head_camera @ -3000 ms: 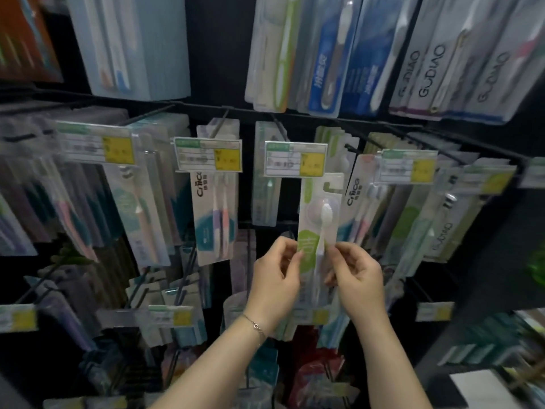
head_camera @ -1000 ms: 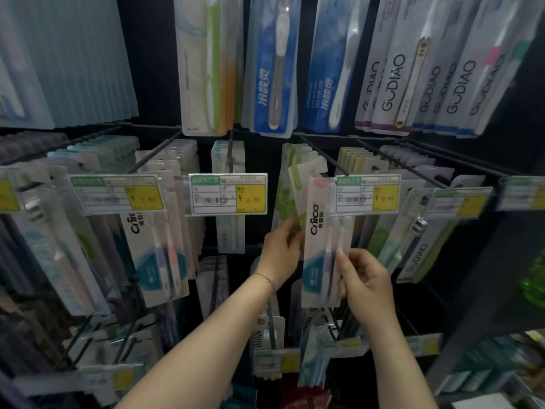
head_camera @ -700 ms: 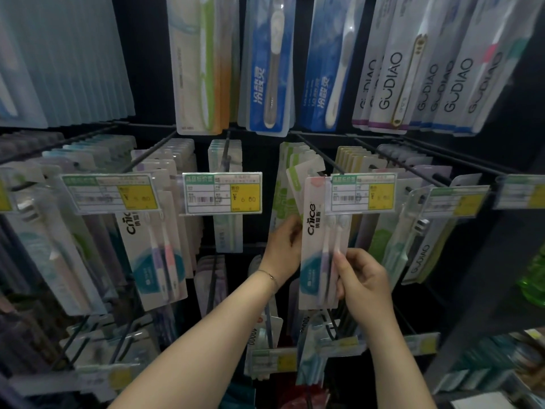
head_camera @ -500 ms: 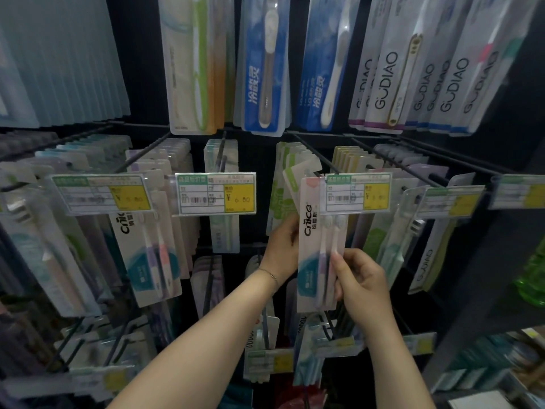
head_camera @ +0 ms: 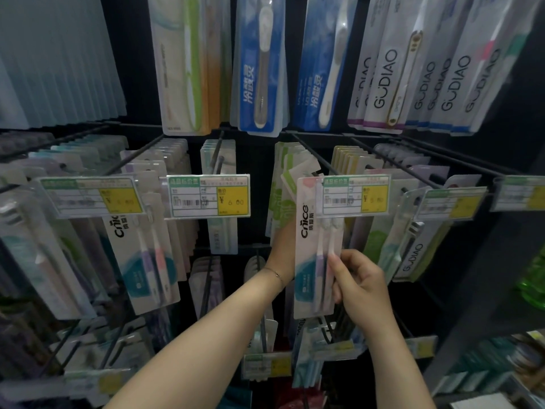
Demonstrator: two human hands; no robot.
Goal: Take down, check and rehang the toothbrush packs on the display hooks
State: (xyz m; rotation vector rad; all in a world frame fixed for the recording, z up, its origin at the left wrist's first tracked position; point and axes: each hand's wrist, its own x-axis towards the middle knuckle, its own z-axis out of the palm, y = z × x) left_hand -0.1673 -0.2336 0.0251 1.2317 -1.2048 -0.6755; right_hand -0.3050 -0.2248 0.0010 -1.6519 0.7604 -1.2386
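Cnice toothbrush pack (head_camera: 313, 261), a white card with two brushes under a blister, hangs upright at the front of the middle row. Its top corner is tucked just behind the left end of the price tag (head_camera: 355, 196) that caps the hook (head_camera: 314, 163). The right hand (head_camera: 361, 286) pinches its right edge low down, thumb on the front and the other fingers curled behind. The left hand (head_camera: 283, 246) reaches up behind the pack's left edge; the card hides its fingers, so whether they grip the pack or only steady it cannot be told. The tag also hides whether the hang hole sits on the wire. My reading is that this is the hook-end step, with the pack being either threaded on or drawn off. The next move calls for keeping the card square to the wire, guiding the hole past the tag holder without bending the top, and not dragging along the green packs (head_camera: 284, 184) just behind it.
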